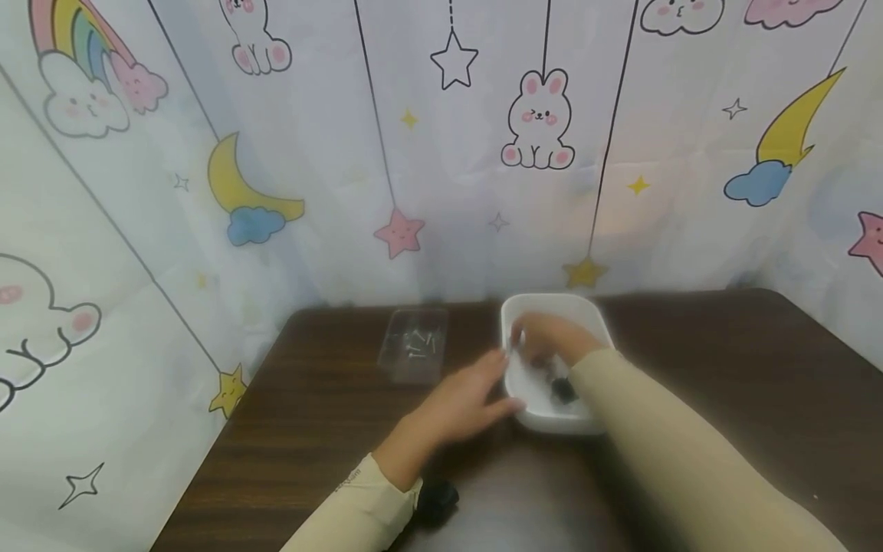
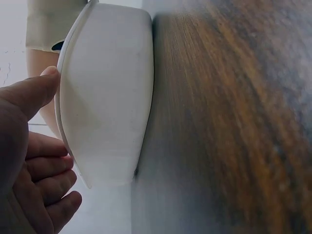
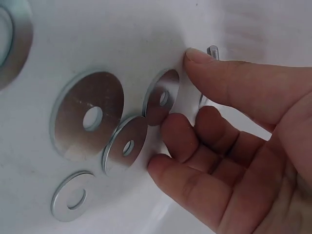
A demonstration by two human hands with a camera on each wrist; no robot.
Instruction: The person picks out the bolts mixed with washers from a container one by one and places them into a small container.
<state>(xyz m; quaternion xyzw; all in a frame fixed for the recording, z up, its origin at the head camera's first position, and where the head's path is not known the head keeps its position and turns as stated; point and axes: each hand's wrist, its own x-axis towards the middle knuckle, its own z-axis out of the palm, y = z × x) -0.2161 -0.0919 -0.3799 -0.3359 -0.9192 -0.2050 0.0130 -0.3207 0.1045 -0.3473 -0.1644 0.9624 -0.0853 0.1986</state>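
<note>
My left hand rests at the left side of a white plastic tub. In the left wrist view its thumb lies against the rim and the loosely bent fingers are beside it. Inside the tub is my right hand, thumb and fingers spread apart with nothing pinched between them. Close to its fingertips stands a small metal washer, touching another washer. A larger washer and a thinner ring washer lie further left. Part of a threaded bolt shows behind the thumb.
A clear plastic box holding several screws stands left of the tub on the dark wooden table. Another ring washer is cut off at the right wrist view's edge. A patterned curtain hangs behind the table.
</note>
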